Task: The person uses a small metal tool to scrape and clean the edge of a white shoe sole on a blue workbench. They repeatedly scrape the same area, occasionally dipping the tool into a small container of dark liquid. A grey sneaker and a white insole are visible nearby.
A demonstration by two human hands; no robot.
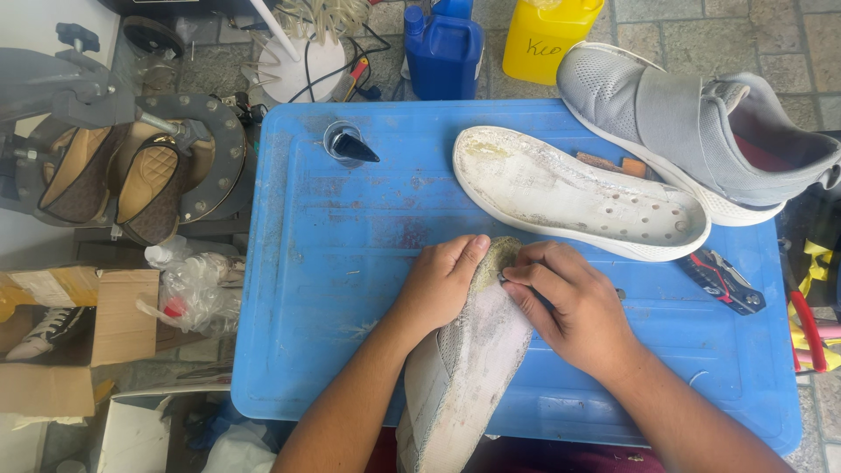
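Observation:
A grey shoe upper (469, 368) lies upside down at the near edge of the blue plastic lid (333, 263), its dirty bottom facing up. My left hand (441, 282) clasps its toe from the left. My right hand (565, 307) pinches a small dark tool against the toe end; the tool is mostly hidden by the fingers. Just beyond lies a detached white sole (578, 193), inner side up. A whole grey slip-on shoe (692, 123) rests at the far right.
A small cup with a black nozzle (346, 144) stands at the lid's far side. A folding utility knife (725, 282) lies right of my hand. Blue jug (442, 48) and yellow jug (547, 35) stand behind. A metal shoe stand with sandals (131, 166) is left.

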